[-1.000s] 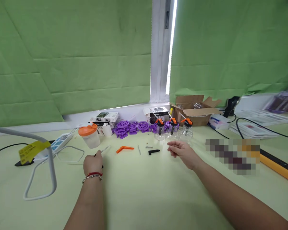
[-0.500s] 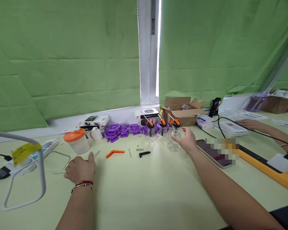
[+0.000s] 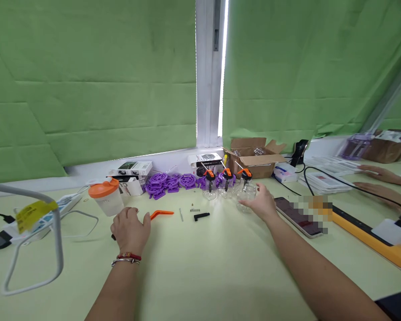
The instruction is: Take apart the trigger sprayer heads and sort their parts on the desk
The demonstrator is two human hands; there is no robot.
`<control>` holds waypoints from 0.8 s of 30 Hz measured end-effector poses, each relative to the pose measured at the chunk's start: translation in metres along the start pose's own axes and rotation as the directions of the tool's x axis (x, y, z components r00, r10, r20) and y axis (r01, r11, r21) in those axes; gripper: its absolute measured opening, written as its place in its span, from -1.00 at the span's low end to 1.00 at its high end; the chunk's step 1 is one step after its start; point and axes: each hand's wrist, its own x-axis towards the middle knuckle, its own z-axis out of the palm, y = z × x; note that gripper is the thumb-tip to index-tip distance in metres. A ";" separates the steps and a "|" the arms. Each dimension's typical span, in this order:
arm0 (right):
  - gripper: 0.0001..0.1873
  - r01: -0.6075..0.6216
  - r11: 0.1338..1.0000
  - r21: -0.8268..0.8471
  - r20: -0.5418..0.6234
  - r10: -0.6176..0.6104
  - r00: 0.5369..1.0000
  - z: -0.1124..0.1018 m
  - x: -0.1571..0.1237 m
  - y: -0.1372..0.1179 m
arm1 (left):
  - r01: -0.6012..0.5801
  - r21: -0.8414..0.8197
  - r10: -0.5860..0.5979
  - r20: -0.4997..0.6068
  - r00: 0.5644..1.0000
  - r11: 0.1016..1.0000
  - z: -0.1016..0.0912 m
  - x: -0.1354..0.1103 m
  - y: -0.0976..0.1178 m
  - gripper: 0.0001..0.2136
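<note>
My right hand [image 3: 262, 203] has thumb and fingers around a clear glass bottle [image 3: 246, 195] with no top on it. Close behind stand three glass spray bottles with orange-and-black tops, such as the middle one [image 3: 226, 180]. My left hand [image 3: 132, 229] is palm down low over the table, thumb apart from the fingers, beside an orange bent lever [image 3: 162, 212]. A dark end of a tool [image 3: 113, 237] pokes out beneath it. Between the hands lie a thin metal pin [image 3: 181, 215], a spring [image 3: 195, 210] and a black angled piece [image 3: 201, 216].
Purple plastic parts [image 3: 172, 182] lie at the back beside small boxes and an open carton [image 3: 259, 162]. An orange-lidded cup [image 3: 105, 196] and power strip [image 3: 62, 209] are left. A phone [image 3: 299, 217] and yellow bar [image 3: 364, 234] lie right, near another person's hands [image 3: 376, 191].
My right hand has closed around the bare glass bottle, which has shifted slightly. My left hand has slid right, over the metal shaft that showed before. The other person's second hand has appeared.
</note>
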 end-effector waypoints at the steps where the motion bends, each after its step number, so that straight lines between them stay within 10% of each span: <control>1: -0.03 0.055 0.998 -0.042 -0.073 -0.058 0.996 -0.005 0.000 -0.010 | -0.008 -0.002 0.008 -0.014 1.000 1.000 0.000 0.000 0.000 -0.68; 4: -0.31 0.358 0.930 -0.082 -0.130 -0.367 0.921 -0.010 0.006 -0.050 | -0.040 -0.010 0.039 -0.053 0.998 0.999 0.002 -0.001 0.001 -0.70; 8: -0.52 0.588 0.807 -0.051 0.133 -0.578 0.805 0.009 0.023 -0.104 | -0.103 -0.031 0.100 -0.080 0.992 0.994 0.007 -0.002 0.002 -0.73; 14: -0.49 0.346 0.928 -0.139 0.344 -0.283 0.895 0.054 0.027 -0.141 | -0.155 -0.042 0.150 -0.095 0.984 0.987 0.009 -0.004 0.002 -0.74; 19: -0.66 0.246 0.969 -0.012 0.190 -0.239 0.952 0.053 0.018 -0.139 | -0.163 -0.080 0.153 -0.121 0.981 0.983 0.008 -0.002 0.000 -0.76; 24: -0.56 0.384 0.861 0.335 -0.062 -0.386 0.920 0.008 -0.006 -0.144 | -0.231 -0.225 0.186 -0.205 0.961 0.947 0.002 -0.002 0.009 -0.75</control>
